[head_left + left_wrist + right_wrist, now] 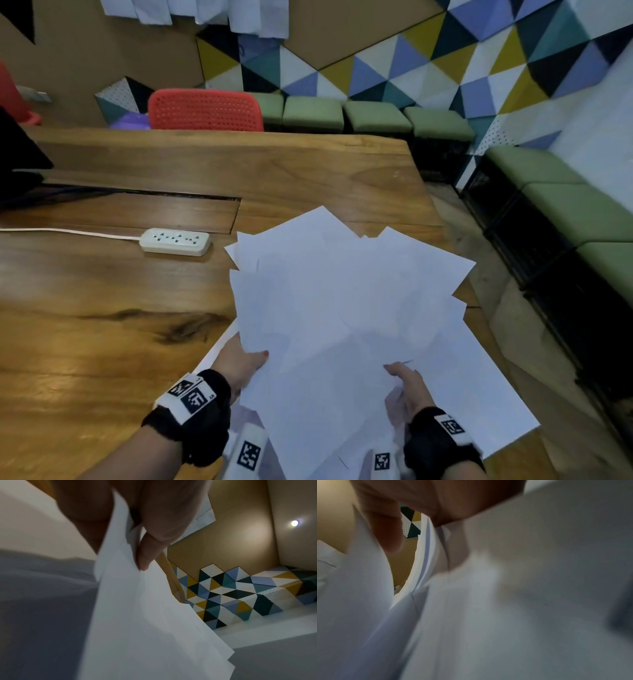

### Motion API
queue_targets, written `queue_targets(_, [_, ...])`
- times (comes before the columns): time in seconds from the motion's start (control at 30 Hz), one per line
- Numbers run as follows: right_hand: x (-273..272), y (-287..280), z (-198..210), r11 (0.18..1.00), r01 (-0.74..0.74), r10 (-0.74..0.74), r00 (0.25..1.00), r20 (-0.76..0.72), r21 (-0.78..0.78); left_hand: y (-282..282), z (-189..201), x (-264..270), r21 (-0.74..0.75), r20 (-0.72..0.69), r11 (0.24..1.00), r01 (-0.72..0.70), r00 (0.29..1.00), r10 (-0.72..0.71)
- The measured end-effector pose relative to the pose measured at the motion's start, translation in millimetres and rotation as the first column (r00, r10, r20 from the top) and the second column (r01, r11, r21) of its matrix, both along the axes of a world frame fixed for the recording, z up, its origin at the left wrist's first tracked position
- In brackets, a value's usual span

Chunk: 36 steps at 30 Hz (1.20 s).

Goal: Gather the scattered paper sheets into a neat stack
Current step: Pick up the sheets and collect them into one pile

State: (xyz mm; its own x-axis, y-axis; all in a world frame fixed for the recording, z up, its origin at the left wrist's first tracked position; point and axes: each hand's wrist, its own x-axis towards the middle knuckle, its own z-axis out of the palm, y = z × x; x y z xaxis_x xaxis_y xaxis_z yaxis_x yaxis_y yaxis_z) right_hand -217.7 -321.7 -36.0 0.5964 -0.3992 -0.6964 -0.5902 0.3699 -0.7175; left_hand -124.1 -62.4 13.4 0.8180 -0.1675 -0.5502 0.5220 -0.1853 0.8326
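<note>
both hands, left hand (241, 365) and right hand (407, 390), grip fanned paper sheets (342, 308).

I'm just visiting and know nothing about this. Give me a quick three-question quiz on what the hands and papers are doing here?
1. True or false: the paper sheets already form a neat, squared stack.
2. Which hand grips the sheets? A) only the left hand B) only the right hand C) both
3. Fill in: the white power strip lies on the wooden ____, to the left of the sheets.

Key
1. False: the corners fan out in many directions.
2. C: each hand grips the near edge, thumb on top.
3. table
</note>
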Motion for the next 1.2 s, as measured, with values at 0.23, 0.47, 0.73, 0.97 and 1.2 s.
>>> queue_targets(0.23, [1,-1,-15,0.989,-0.008,0.004,1.000,-0.029,-0.148,21,3,3,0.007,-0.017,0.984,0.180,0.984,-0.180])
queue_targets(0.47, [-1,-7,-21,0.985,-0.066,0.059,0.997,-0.051,-0.160,70,-1,35,0.064,-0.153,0.976,0.207,0.969,-0.195])
queue_targets(0.73, [-3,-7,-9,0.992,-0.100,0.100,0.995,-0.002,-0.082,86,17,60,0.406,-0.250,0.746,0.528,0.850,-0.464])
queue_targets(0.97, [-1,-8,-11,0.986,-0.154,0.155,0.988,0.014,-0.067,46,9,72,0.302,-0.048,0.899,0.318,0.947,-0.319])
queue_targets(1.2, [-2,-9,-13,0.999,-0.048,0.048,0.999,0.009,0.009,10,-11,69,0.199,0.000,0.931,0.306,0.950,-0.313])
